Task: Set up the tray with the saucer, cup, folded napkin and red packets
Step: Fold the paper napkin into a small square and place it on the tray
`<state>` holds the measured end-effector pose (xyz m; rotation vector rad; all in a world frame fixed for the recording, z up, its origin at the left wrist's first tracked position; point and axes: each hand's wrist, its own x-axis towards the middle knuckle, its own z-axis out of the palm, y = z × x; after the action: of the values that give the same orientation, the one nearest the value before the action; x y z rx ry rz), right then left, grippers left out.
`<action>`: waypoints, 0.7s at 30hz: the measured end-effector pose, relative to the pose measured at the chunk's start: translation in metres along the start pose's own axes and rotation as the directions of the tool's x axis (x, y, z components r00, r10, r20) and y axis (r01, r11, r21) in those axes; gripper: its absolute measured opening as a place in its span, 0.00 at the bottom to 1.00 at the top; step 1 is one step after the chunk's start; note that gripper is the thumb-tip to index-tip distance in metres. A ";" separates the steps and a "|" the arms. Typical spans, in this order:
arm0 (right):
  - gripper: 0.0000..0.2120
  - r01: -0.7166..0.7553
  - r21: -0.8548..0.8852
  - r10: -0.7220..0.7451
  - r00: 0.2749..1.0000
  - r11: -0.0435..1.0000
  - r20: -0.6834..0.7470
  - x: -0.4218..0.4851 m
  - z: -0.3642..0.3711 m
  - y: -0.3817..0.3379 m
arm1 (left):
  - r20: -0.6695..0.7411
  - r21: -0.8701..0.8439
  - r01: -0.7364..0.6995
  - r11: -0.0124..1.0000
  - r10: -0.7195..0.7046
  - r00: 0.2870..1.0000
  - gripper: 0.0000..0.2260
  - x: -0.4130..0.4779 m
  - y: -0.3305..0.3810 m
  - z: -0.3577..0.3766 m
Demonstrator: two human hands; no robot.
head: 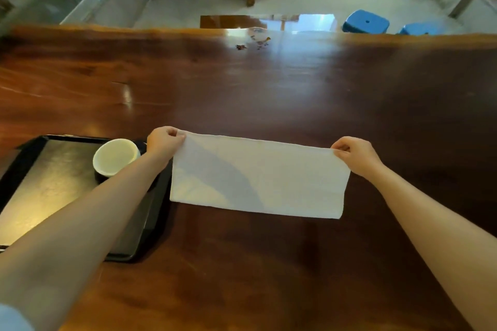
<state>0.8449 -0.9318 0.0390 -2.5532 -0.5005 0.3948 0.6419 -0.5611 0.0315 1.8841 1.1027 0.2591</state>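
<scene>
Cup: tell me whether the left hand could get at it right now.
Probably not at once: the left hand is beside the cup but pinches a napkin corner, as does the right hand.

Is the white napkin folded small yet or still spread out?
Spread out: the left hand and right hand stretch the napkin by its top corners above the table.
</scene>
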 end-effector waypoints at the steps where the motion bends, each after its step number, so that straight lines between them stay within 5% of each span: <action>1: 0.06 -0.010 -0.002 0.010 1.000 1.000 -0.005 0.005 0.000 -0.001 | -0.009 0.036 0.005 0.999 -0.005 1.000 0.04 0.004 0.000 0.003; 13: 0.07 -0.109 -0.159 0.113 0.993 0.981 0.018 0.067 0.034 0.002 | 0.027 0.268 0.082 0.960 -0.093 0.995 0.05 0.071 -0.015 0.040; 21: 0.08 -0.181 -0.265 0.206 0.976 0.947 0.070 0.104 0.070 0.020 | 0.177 0.502 -0.054 0.863 -0.042 0.983 0.07 0.107 -0.032 0.056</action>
<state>0.9167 -0.8747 -0.0484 -2.8584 -0.3548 0.5590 0.7170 -0.5056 -0.0512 2.3183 1.1086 -0.2271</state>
